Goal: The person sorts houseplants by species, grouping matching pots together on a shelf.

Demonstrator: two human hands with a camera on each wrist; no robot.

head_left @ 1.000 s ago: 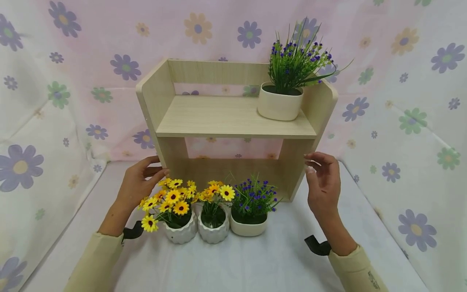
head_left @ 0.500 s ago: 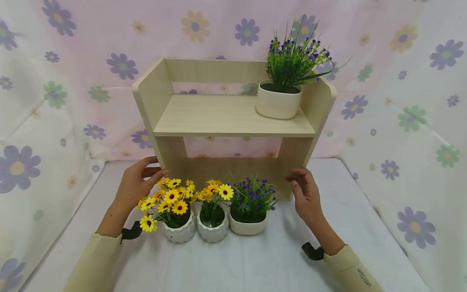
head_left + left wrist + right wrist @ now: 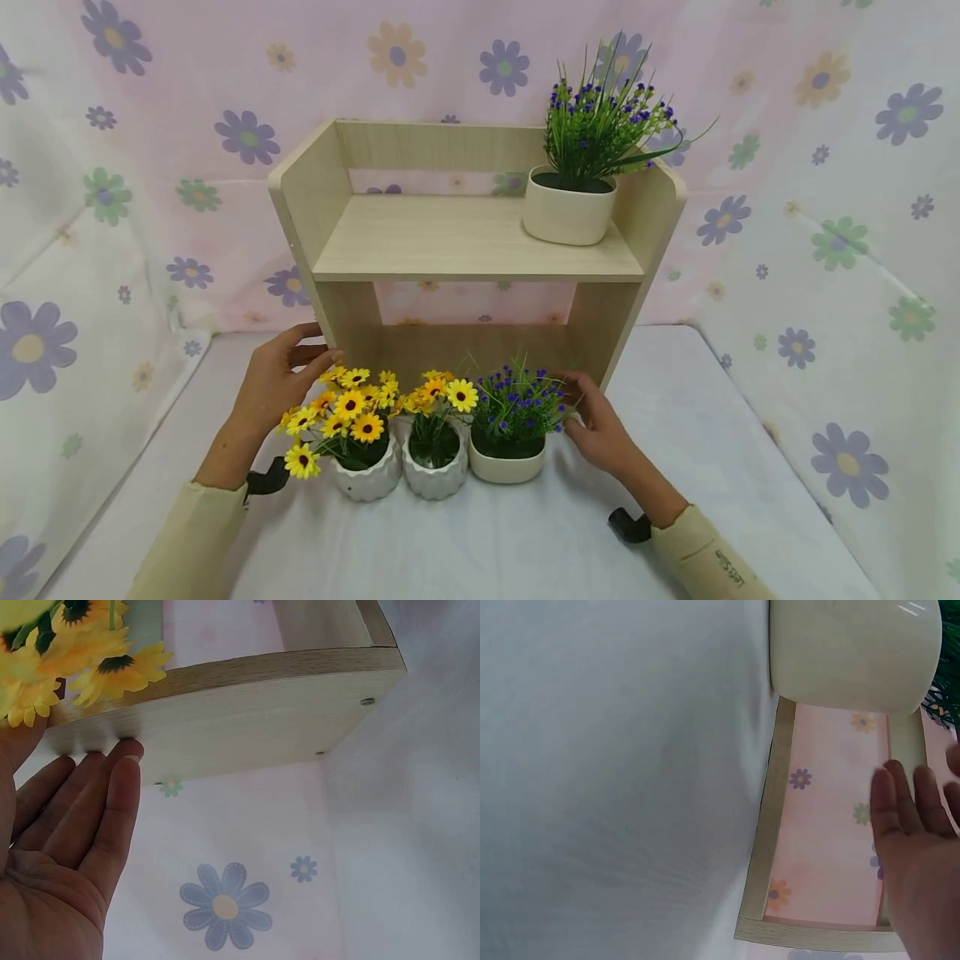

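A two-tier wooden shelf stands at the back. My left hand rests on its left side; in the left wrist view the fairly straight fingers touch the outer panel. My right hand is beside a cream pot of small purple flowers, fingertips at the leaves. In the right wrist view the right hand has its fingers extended with nothing between them, below the pot. The left thumb is partly hidden by yellow flowers.
Two white scalloped pots, the left pot and the middle pot, hold yellow flowers in front of the shelf. Another cream pot with a tall purple-flowered plant stands on the upper right tier. Flower-printed cloth surrounds the white table.
My right hand has moved from beside the shelf's right side, left and down, to the purple-flowered pot on the table. The left hand has stayed on the shelf's side.
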